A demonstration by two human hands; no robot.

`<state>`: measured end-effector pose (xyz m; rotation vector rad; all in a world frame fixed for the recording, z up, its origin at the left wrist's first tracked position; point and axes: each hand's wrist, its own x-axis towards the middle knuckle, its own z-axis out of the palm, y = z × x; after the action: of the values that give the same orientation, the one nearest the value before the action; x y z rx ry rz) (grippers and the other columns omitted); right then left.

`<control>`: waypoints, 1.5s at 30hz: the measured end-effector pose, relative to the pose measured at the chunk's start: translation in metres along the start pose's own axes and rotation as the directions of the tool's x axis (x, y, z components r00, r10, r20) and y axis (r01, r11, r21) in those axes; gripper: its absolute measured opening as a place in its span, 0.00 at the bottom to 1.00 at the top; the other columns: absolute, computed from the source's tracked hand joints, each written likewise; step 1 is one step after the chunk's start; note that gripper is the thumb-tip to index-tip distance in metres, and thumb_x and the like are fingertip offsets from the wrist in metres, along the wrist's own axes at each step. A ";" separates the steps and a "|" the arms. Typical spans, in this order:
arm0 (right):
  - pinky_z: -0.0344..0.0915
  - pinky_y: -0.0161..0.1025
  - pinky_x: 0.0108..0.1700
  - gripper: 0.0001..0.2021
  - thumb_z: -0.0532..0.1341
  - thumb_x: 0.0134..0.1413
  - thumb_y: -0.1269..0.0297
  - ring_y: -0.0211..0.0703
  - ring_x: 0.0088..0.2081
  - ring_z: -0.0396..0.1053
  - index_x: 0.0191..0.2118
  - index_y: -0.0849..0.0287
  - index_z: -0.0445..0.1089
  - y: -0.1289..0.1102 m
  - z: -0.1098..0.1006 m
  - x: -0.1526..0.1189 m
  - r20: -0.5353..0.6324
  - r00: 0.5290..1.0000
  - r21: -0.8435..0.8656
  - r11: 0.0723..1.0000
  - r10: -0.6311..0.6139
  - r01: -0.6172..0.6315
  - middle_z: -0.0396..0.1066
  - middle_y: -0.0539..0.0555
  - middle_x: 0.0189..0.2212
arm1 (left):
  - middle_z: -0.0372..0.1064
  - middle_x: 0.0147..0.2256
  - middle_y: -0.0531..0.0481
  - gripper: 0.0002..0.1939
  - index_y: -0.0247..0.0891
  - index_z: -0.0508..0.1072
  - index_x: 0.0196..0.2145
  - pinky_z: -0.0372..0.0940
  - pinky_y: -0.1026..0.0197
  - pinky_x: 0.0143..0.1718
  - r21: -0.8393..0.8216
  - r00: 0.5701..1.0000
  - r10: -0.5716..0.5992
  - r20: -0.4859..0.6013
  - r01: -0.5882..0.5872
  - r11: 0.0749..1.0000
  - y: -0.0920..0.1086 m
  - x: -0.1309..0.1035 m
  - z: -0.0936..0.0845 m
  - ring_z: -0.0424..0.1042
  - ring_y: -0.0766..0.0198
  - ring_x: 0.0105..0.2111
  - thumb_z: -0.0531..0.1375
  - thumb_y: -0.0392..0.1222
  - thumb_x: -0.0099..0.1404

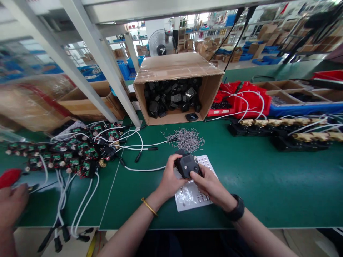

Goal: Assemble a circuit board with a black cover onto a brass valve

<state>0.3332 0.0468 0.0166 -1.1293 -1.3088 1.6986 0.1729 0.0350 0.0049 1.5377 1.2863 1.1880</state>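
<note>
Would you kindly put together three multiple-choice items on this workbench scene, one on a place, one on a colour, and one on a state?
1. Where does the pile of small metal pins lie?
A. inside the cardboard box
B. on the green mat in front of the cardboard box
C. on the white tray

2. What colour is the part held in both hands?
A. black
B. red
C. white

3. How does the cardboard box stand?
A. upright and taped shut
B. flattened
C. on its side, its opening toward the person

Answers:
1 B, the pins lie loose on the green mat between the box and the hands.
2 A, the left hand and right hand grip a black housing above the white tray.
3 C, black parts show through its open front.
</note>
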 end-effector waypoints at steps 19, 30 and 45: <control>0.43 0.28 0.12 0.21 0.66 0.43 0.52 0.24 0.13 0.47 0.38 0.60 0.63 0.010 0.013 0.001 -0.110 0.988 0.141 0.986 0.107 -0.091 0.65 0.48 0.27 | 0.64 0.24 0.52 0.13 0.38 0.68 0.24 0.63 0.57 0.36 0.212 0.882 -0.411 0.230 0.366 0.906 0.009 0.031 -0.096 0.67 0.57 0.33 0.66 0.48 0.48; 0.67 0.37 0.26 0.21 0.62 0.48 0.51 0.44 0.29 0.70 0.43 0.61 0.64 0.014 0.013 -0.003 -0.171 0.985 0.017 1.000 -0.002 0.005 0.70 0.54 0.30 | 0.52 0.58 0.42 0.42 0.42 0.52 0.57 0.50 0.45 0.59 0.266 0.994 0.000 0.106 -0.028 0.964 -0.004 -0.002 -0.003 0.53 0.53 0.58 0.67 0.38 0.48; 0.70 0.48 0.36 0.28 0.63 0.48 0.60 0.53 0.40 0.69 0.55 0.59 0.58 -0.034 -0.020 0.008 0.384 0.885 -0.808 0.368 -0.263 0.460 0.63 0.62 0.48 | 0.62 0.50 0.44 0.38 0.41 0.57 0.52 0.60 0.49 0.52 0.108 0.992 0.028 0.119 -0.041 0.993 -0.026 -0.006 0.005 0.64 0.53 0.51 0.67 0.32 0.45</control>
<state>0.3494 0.0694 0.0453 -1.0477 -2.5270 0.6905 0.1714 0.0338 -0.0217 1.6908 1.2698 1.0463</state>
